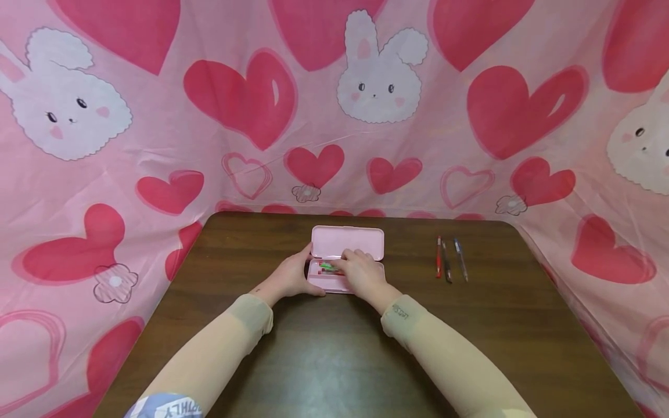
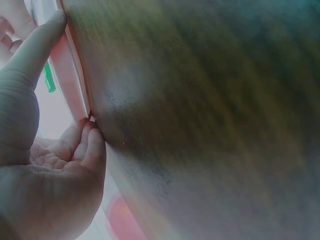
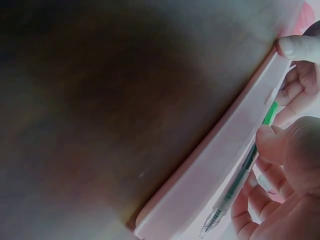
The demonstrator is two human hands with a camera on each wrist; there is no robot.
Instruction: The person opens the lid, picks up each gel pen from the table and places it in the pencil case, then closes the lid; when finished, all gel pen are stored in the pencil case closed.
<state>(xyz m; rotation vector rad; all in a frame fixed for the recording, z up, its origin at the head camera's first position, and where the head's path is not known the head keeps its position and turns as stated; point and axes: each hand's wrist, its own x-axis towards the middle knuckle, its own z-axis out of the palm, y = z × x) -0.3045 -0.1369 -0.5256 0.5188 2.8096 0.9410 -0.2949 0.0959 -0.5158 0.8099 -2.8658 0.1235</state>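
Observation:
A pink pencil case (image 1: pixel 347 242) lies on the table with its lid raised at the back. My left hand (image 1: pixel 290 277) grips its left end, the thumb along the front edge and the fingers round the back corner. In the right wrist view my right hand (image 3: pixel 295 165) pinches a clear gel pen (image 3: pixel 240 175) with a green cap between thumb and fingers, lengthwise along the case's front wall. In the head view the right hand (image 1: pixel 363 276) covers the right part of the case. Something red shows beside the green pen inside.
To the right on the brown table (image 1: pixel 502 337) lie a red pen (image 1: pixel 438 258), a black pen (image 1: pixel 446 264) and a blue pen (image 1: pixel 461 260), roughly side by side. A pink cloth (image 1: pixel 251 174) with hearts and rabbits hangs behind and beside the table.

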